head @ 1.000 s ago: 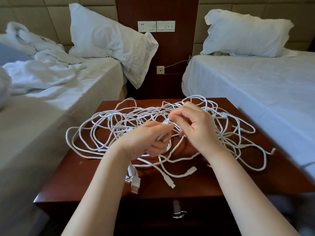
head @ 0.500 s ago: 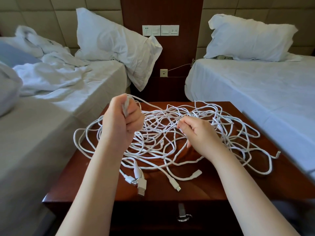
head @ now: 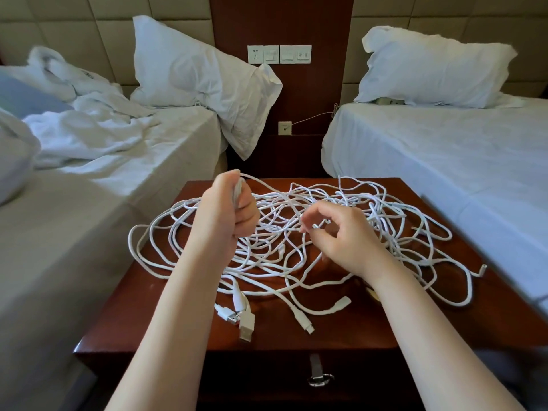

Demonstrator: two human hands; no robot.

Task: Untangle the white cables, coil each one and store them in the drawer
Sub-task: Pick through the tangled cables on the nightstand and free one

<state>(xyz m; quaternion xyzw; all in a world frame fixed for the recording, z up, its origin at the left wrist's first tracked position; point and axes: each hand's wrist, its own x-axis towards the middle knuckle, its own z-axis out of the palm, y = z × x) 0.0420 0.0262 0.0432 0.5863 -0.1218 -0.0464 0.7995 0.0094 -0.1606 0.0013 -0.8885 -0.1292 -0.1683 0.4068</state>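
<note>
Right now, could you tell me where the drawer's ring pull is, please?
In the head view, the ring pull hangs on the drawer front, low and slightly right of centre, beneath the nightstand top.

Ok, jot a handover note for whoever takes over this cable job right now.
Left hand: grips one strand, held above the heap.
Right hand: curled over the heap; a pinch is unclear.
White cables: one tangle on the nightstand, plugs toward the front edge.
Drawer: shut.
Done: nothing coiled. Left: untangle, coil, store.
</note>
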